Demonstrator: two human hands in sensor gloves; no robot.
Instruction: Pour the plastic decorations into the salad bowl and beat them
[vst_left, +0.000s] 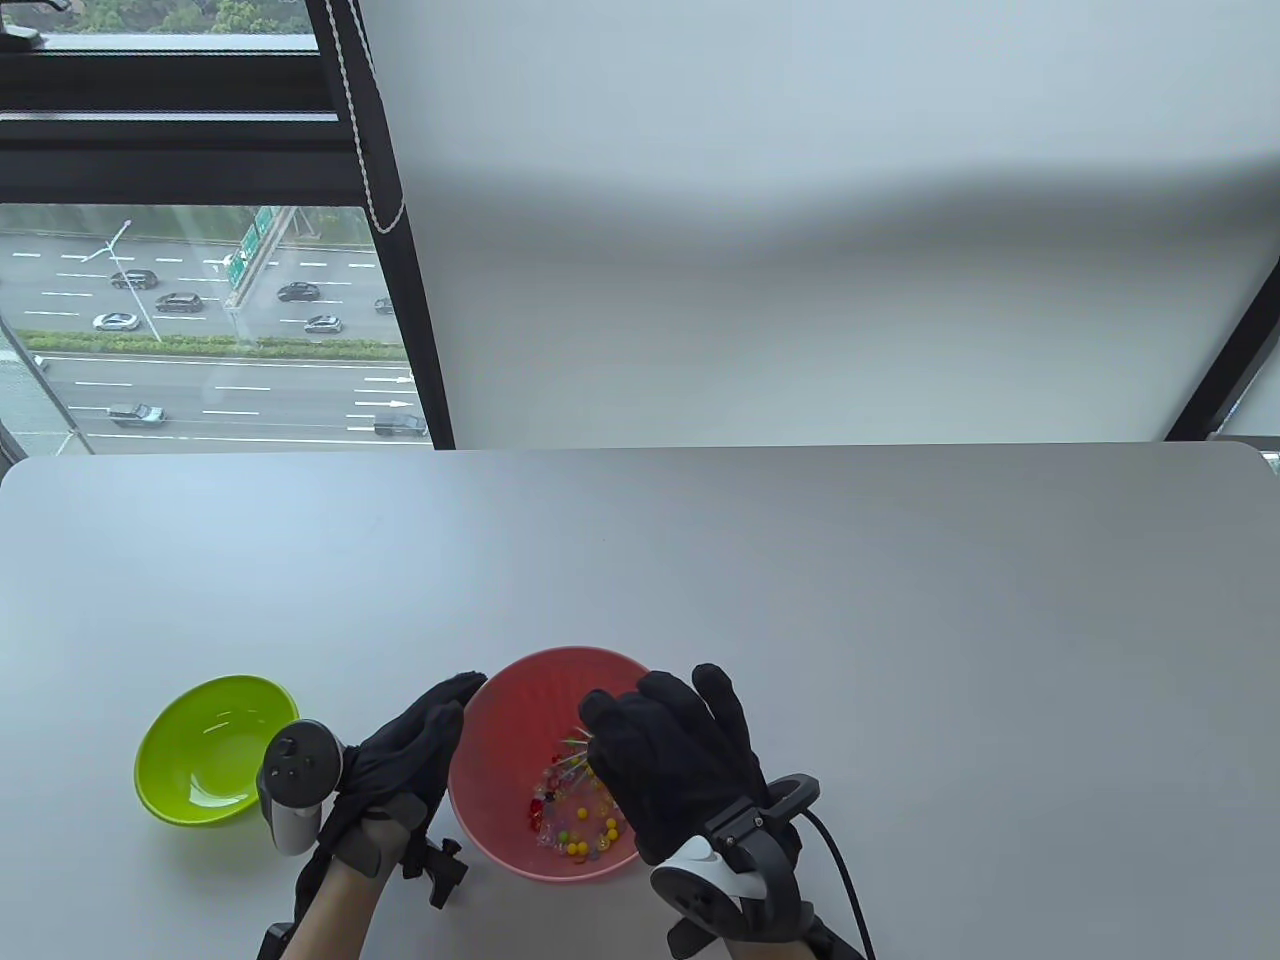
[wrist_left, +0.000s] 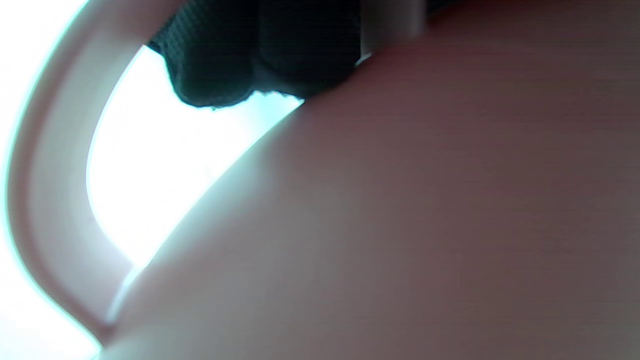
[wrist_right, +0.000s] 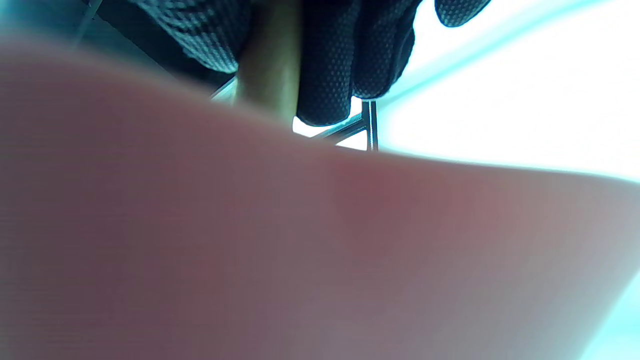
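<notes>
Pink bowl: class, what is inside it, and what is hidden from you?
Inside the pink bowl lie small coloured beads and thin whisk wires. The right hand covers the bowl's right side and the whisk's handle.

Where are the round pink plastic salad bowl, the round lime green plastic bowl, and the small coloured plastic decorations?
Round pink plastic salad bowl (vst_left: 500, 700), table view, inner left wall.
Round lime green plastic bowl (vst_left: 205, 745), table view, inside bottom.
Small coloured plastic decorations (vst_left: 575, 825), table view, middle of the cluster.

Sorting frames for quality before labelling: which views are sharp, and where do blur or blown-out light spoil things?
Table view: sharp and evenly lit; the pink plastic salad bowl and green plastic bowl read clearly. Left wrist view: the pink wall fills it, blurred, with white overexposure behind. Right wrist view: the same blur and glare; only the black gloved fingers are crisp.
</notes>
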